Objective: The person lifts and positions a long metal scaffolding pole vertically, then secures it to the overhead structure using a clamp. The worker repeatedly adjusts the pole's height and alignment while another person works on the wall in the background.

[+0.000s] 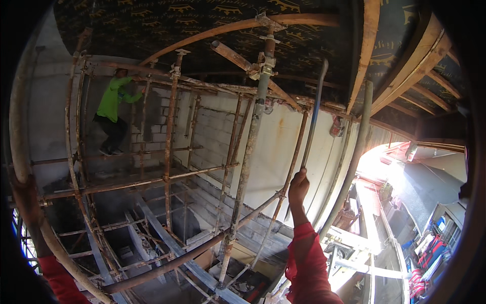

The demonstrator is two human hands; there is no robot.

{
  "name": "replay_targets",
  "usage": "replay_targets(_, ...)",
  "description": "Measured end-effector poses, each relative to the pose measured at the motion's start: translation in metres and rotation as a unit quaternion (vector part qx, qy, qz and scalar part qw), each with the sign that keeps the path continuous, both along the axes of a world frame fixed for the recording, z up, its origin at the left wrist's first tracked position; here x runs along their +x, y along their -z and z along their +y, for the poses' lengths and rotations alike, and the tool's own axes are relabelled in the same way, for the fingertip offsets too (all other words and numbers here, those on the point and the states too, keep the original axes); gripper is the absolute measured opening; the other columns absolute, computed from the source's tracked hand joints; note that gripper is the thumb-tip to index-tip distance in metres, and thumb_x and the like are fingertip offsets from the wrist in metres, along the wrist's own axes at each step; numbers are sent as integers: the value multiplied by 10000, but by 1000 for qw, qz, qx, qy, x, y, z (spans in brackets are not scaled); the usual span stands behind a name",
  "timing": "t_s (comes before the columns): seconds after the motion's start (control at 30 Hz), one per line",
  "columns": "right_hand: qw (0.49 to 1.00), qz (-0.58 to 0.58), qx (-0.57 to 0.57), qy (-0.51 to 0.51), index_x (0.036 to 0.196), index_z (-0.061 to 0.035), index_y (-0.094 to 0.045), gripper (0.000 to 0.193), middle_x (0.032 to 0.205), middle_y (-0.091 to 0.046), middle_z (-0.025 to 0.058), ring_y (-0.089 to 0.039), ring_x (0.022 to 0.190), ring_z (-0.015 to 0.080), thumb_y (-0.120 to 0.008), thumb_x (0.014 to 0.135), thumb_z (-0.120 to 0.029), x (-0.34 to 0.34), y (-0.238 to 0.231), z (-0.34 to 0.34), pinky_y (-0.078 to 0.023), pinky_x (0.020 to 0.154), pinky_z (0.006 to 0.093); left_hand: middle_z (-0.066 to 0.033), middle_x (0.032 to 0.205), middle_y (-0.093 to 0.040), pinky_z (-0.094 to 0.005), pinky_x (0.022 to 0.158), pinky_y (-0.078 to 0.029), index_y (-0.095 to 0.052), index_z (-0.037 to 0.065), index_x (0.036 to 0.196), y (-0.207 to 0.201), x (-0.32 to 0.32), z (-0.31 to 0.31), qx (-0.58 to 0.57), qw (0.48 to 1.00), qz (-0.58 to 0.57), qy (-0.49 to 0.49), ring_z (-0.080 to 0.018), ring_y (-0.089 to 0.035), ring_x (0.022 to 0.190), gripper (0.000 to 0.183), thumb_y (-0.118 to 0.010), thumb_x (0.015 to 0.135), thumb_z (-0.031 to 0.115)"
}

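Note:
My right hand (298, 188) is raised in the middle, its fingers wrapped round a long crowbar (316, 114). The bar stands nearly upright, and its curved tip reaches up close to the dark ceiling panels (217, 35). At the far left my left hand (26, 200), in shadow, grips an upright scaffold pole (19, 131). Both of my forearms are in red sleeves. A rusty metal prop (253, 126) with a clamp at its upper part stands just left of my right hand.
A person in a green top (112, 99) stands on the scaffold pipes (147, 152) at the left, by a block wall (157, 116). Timber beams (415, 66) cross overhead at the right. Planks (162, 233) and pipes span a deep drop below. Bright daylight enters at the right.

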State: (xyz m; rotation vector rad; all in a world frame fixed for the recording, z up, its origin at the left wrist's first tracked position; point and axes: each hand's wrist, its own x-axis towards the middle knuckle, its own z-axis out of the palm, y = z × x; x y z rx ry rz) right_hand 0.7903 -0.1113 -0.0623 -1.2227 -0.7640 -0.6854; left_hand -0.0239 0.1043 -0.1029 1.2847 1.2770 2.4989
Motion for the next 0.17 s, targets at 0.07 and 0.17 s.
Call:
replay_targets(0.07,996,-88,11,14,806,-13,-543,575,602,-461,7,-438,551,111,-381,1106,-476,12,-36,-10,-379,507,324,-141,916,-674,-409,639,-520,-592,-36,1187,-12,8,-11,149,972,-80,161,-242,-628,752,422,-735,849,173)
replay_targets(0.17,977,-206,55,-1,905,-4,-546,466,601,-475,34,-451,540,132,-402,1112,-396,19,-118,-15,-393,498,340,-181,914,-735,-449,654,-551,-661,-71,1058,-21,22,-39,117,991,16,62,-290,-686,769,380,-795,809,183)
